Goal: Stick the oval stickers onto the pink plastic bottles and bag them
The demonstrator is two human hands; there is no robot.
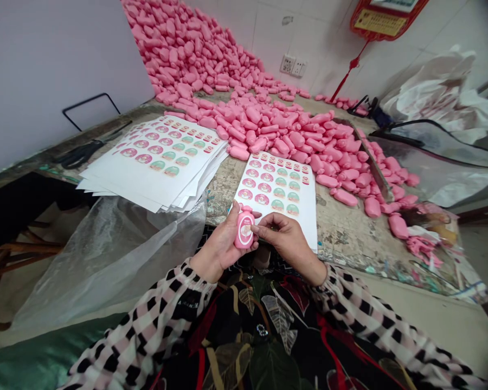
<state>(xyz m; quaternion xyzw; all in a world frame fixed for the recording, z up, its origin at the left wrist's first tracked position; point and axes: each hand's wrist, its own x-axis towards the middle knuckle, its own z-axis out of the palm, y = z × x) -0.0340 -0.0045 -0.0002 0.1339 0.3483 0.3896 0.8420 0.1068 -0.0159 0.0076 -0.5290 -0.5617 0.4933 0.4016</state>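
My left hand is wrapped round a small pink plastic bottle, held upright near the table's front edge. An oval pink-and-white label lies on the bottle's front, facing me. My right hand is closed, with the thumb and forefinger brought together against the bottle's right side at the label's edge. Whether a bit of the label is pinched between those fingertips is too small to tell. Just beyond both hands lies a sheet of stickers, with rows of pink and green rounded labels and small red ones.
A stack of sticker sheets sits to the left, beside black scissors. Pink bottles form a large heap across the back and right, along a wooden strip. Clear plastic sheeting hangs off the table's front left.
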